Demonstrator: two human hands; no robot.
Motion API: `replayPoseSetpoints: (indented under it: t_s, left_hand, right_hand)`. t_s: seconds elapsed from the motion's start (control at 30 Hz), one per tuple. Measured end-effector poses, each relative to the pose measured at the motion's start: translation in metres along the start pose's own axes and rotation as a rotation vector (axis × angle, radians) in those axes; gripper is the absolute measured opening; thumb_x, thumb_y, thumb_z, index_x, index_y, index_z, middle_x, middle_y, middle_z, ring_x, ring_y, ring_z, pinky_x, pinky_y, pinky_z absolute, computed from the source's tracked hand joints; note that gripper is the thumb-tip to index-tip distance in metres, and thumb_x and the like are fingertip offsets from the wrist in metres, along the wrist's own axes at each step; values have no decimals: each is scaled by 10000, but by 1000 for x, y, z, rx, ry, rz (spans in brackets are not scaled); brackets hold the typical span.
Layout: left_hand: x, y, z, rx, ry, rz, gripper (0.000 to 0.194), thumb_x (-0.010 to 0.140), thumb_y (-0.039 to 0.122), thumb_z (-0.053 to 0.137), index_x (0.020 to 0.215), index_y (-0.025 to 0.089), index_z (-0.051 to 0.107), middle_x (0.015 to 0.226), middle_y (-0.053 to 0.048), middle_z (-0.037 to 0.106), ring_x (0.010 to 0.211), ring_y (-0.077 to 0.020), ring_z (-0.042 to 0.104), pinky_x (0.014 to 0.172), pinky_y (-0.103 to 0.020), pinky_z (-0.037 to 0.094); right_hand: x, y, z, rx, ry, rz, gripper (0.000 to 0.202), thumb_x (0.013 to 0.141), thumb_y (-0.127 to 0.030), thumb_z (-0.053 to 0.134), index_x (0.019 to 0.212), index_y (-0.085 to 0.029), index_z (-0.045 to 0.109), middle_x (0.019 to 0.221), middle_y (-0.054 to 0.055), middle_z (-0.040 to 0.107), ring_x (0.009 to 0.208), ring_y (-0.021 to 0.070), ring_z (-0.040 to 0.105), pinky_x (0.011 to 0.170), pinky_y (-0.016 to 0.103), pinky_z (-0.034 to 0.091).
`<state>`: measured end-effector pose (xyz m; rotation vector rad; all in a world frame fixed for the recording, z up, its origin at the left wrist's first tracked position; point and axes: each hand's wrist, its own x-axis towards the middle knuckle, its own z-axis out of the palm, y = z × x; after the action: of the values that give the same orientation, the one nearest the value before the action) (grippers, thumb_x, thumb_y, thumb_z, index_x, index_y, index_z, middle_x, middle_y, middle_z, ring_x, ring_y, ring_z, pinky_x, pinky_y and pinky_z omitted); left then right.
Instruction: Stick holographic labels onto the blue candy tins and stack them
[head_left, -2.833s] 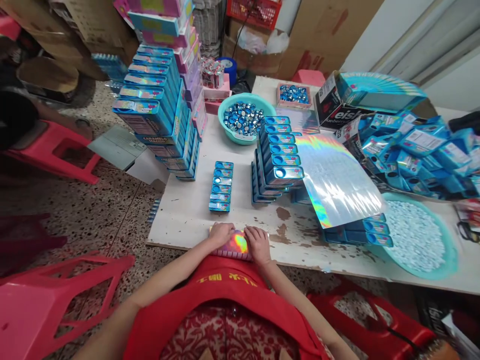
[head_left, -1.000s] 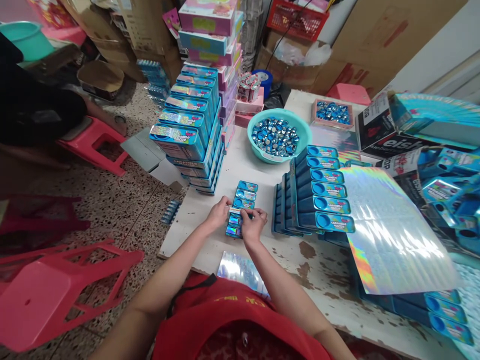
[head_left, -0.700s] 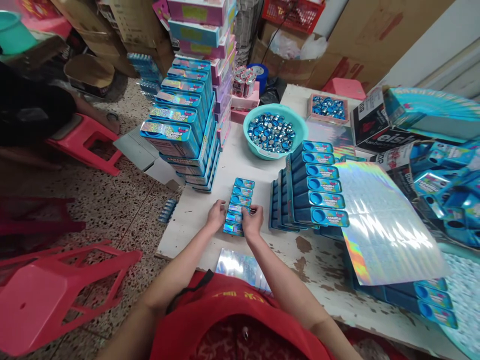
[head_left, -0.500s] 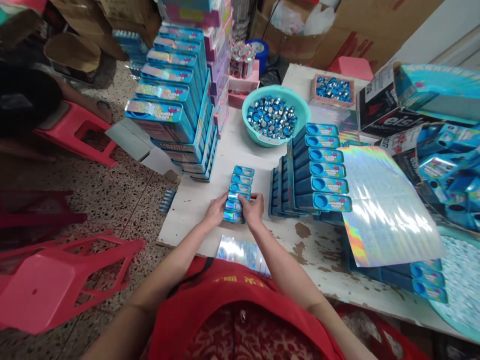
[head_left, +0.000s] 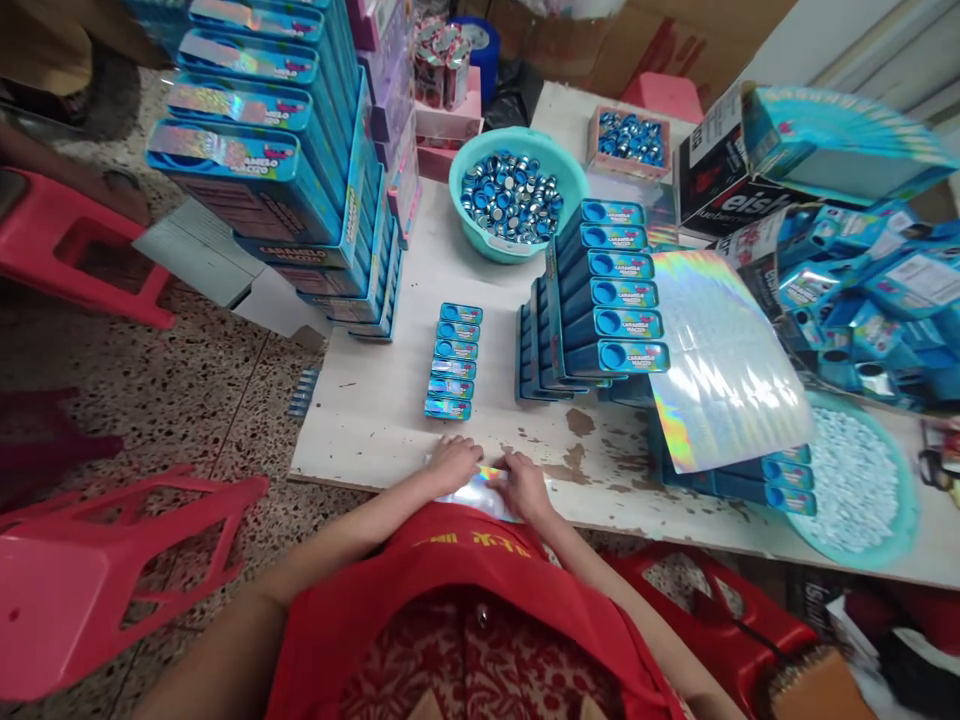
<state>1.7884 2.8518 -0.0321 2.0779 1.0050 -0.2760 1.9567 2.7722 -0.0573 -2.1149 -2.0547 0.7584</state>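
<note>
Both hands, left hand (head_left: pixel 452 463) and right hand (head_left: pixel 523 482), pinch holographic sticker sheet (head_left: pixel 480 490) at near table (head_left: pixel 390 420) edge. Row of small tins (head_left: pixel 453 360) just beyond: near three look stickered, far three seem left.

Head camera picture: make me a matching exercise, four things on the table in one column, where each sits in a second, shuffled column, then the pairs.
Things:
1. teal bowl of foil caps
2. row of small blue tins
3. basin of white pellets
4. small holographic sheet

Places:
A. at the near table edge, under both hands
B. far side of the table, near the middle
C. right end of the table
D. mid-table, just beyond the hands

Pairs: 1-B, 2-D, 3-C, 4-A
</note>
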Motion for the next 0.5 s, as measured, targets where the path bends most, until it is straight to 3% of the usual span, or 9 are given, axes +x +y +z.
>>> replayPoseSetpoints:
  t_s: [0.17, 0.33, 0.5]
  left_hand:
    - [14, -8, 0, -109, -24, -128, 201, 834, 236, 480, 917, 218, 662, 984, -51, 661, 947, -204, 591, 762, -281, 415]
    - [18, -8, 1, -119, 7, -203, 234, 831, 225, 448, 914, 202, 666, 973, -54, 692, 941, -208, 605, 714, -277, 411]
    - [22, -5, 3, -128, 22, -228, 235, 823, 224, 447, 887, 203, 672, 950, -62, 699, 921, -220, 614, 695, -289, 413]
  right_hand:
    - [3, -7, -3, -49, 160, -100, 189, 822, -337, 614, 983, -245, 654, 942, 74, 635, 875, 229, 541, 730, 330, 387]
    - [-7, -8, 7, -163, 200, -229, 270, 896, -281, 504, 1146, -230, 591, 1096, 85, 636, 996, 241, 507, 826, 370, 357]
    - [-12, -7, 9, -161, 214, -261, 198, 889, -267, 512, 1044, -213, 622, 1166, 87, 609, 1050, 241, 490, 846, 361, 347]
